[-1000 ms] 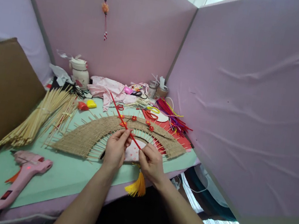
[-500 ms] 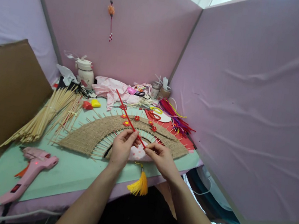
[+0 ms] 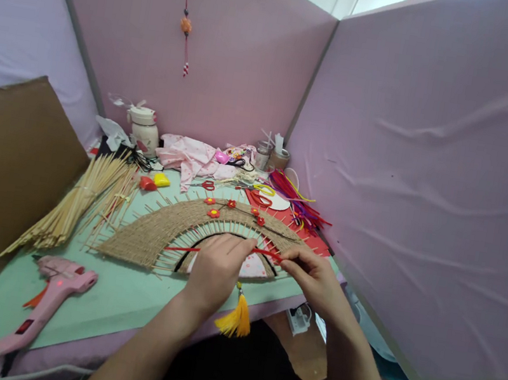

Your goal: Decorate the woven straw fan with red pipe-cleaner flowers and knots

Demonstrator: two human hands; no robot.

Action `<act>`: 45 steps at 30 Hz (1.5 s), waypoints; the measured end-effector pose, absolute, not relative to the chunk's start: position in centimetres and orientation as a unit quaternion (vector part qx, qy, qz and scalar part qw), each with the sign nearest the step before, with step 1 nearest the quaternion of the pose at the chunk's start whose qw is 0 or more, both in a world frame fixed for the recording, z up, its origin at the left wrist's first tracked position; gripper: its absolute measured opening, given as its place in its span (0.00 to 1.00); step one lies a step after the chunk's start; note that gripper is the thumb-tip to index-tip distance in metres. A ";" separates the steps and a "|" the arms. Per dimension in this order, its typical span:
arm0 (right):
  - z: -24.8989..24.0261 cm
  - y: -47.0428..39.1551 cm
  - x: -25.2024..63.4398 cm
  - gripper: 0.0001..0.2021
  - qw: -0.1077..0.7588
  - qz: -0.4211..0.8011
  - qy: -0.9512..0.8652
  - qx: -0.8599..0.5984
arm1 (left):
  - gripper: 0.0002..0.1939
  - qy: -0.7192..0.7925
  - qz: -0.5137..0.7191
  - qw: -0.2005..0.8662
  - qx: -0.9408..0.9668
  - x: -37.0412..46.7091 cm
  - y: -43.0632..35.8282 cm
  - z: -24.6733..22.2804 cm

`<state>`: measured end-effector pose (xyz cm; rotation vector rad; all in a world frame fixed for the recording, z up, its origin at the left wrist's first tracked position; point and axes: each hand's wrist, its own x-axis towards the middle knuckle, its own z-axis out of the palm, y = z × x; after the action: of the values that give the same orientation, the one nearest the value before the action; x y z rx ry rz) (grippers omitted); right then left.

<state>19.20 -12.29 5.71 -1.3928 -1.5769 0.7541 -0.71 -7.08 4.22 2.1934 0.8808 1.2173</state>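
My left hand (image 3: 220, 268) is closed around a red pipe cleaner (image 3: 181, 248), whose free end sticks out to the left. My right hand (image 3: 312, 279) pinches the other end between thumb and fingertips. The pipe cleaner lies nearly level, above the inner part of a fan (image 3: 142, 240) woven in tan twine over thin sticks. Small red and yellow flowers (image 3: 214, 213) and a dark twig decorate the woven band. Pink dotted cloth (image 3: 256, 267) fills the fan's centre, partly hidden by my left hand. A yellow tassel (image 3: 236, 317) hangs at the table's front edge.
A pink glue gun (image 3: 47, 305) lies at front left, its light on. Bundled sticks (image 3: 72, 206) rest beside a cardboard box (image 3: 5, 176). Scissors (image 3: 259, 198), coloured pipe cleaners (image 3: 297, 203) and a white bottle (image 3: 143, 129) stand or lie toward the back. Pink partitions (image 3: 405, 175) enclose the table.
The pipe cleaner has turned from a steep slant to nearly level. My right hand has moved right, and my left hand has rolled over, its back now upward.
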 end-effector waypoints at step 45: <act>0.7 -1.9 13.5 0.13 0.580 0.531 -0.410 -0.462 | 0.17 0.345 0.535 0.699 0.325 1.0 -1.5 1.1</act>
<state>13.46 -1.91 0.73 -1.0803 -0.9578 1.2401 1.02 -1.55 1.10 0.7232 0.7697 1.1924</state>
